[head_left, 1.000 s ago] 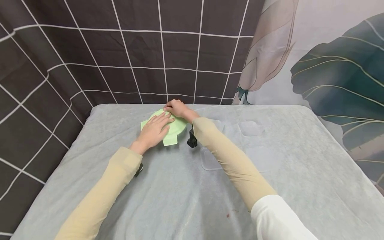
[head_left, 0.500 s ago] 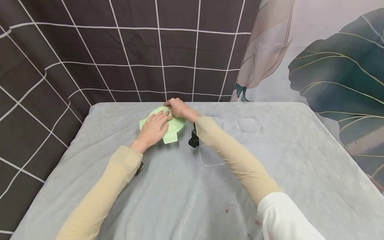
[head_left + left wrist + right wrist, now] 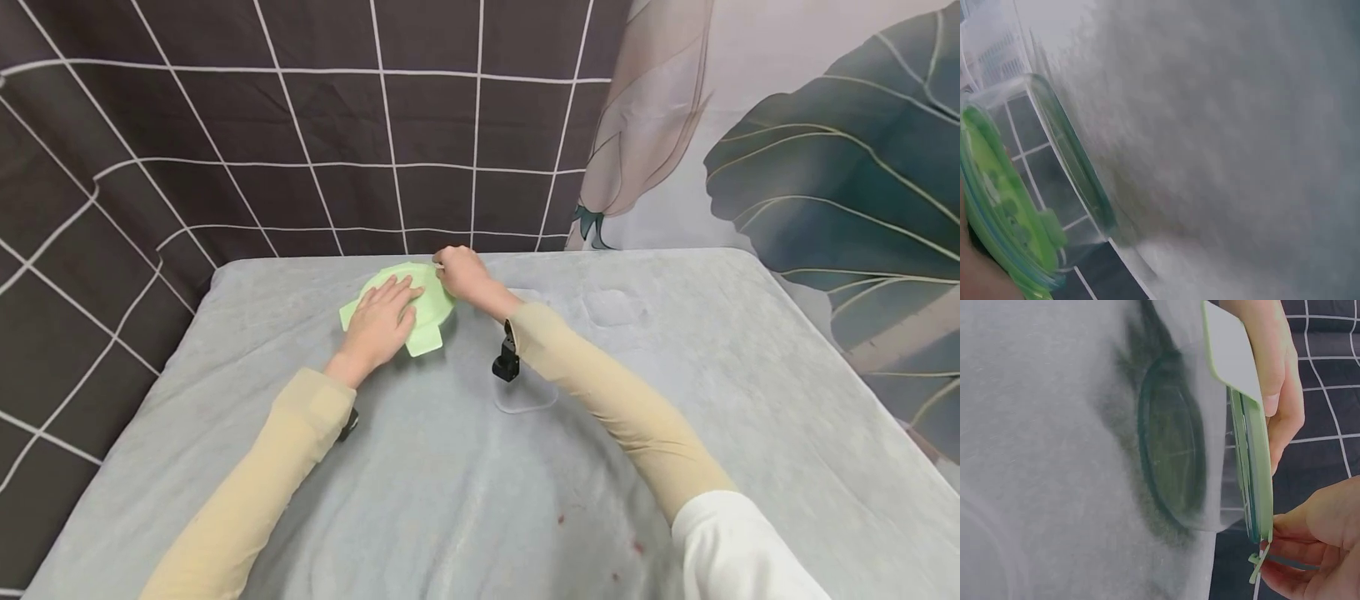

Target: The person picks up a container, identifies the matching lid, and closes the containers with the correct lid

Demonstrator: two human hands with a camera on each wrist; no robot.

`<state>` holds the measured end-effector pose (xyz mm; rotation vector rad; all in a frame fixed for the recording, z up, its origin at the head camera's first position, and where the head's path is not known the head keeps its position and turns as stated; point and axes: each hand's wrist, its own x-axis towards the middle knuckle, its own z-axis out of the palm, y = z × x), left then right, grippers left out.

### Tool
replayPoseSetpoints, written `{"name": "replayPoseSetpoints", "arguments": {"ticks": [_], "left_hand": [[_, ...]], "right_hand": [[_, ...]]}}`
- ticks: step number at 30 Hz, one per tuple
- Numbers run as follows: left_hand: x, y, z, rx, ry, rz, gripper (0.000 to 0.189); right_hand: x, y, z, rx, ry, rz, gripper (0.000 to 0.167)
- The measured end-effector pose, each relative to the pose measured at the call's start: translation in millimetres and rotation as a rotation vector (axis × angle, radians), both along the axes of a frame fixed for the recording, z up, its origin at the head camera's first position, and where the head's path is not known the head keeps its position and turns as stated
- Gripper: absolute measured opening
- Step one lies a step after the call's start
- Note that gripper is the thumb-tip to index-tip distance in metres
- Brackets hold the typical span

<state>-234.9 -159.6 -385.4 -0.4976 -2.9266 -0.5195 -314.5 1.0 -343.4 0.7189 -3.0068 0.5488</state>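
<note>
A round clear container (image 3: 1213, 456) with a pale green snap-on lid (image 3: 431, 300) stands near the table's far edge. My left hand (image 3: 380, 321) rests on top of the lid with its fingers spread out straight. At the lid's far right side, my right hand (image 3: 462, 273) pinches one of the lid's flaps (image 3: 1260, 561) between thumb and fingers. Another flap (image 3: 424, 340) sticks out toward me, and a third (image 3: 348, 313) points left. In the left wrist view, the lid's green rim (image 3: 1007, 200) and the clear wall below it show at the left.
A clear, rounded square piece (image 3: 527, 408) lies under my right forearm. A second faint clear piece (image 3: 611, 308) is farther right. Grey cloth (image 3: 420, 483) covers the table, and a dark gridded curtain (image 3: 315, 125) hangs behind.
My right hand has moved slightly right along the lid's far edge, and its fingers now pinch the flap. The left hand stays on the lid. The head view has shifted a little.
</note>
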Motion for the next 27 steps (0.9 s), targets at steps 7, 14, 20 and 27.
{"name": "replayPoseSetpoints", "arguments": {"ticks": [7, 14, 20, 27], "left_hand": [[2.8, 6.4, 1.8, -0.023, -0.026, 0.063, 0.048], [5.8, 12.2, 3.3, -0.014, -0.057, 0.087, 0.05], [6.6, 11.5, 2.7, -0.012, -0.061, 0.093, 0.05], [6.3, 11.5, 2.6, -0.012, -0.054, 0.082, 0.05]], "right_hand": [[8.2, 5, -2.5, -0.009, 0.009, -0.033, 0.021], [18.3, 6, -1.7, 0.057, 0.032, -0.1, 0.02], [22.0, 3, -2.8, 0.113, 0.039, -0.112, 0.025], [20.9, 5, -2.6, 0.045, -0.014, -0.136, 0.02]]}}
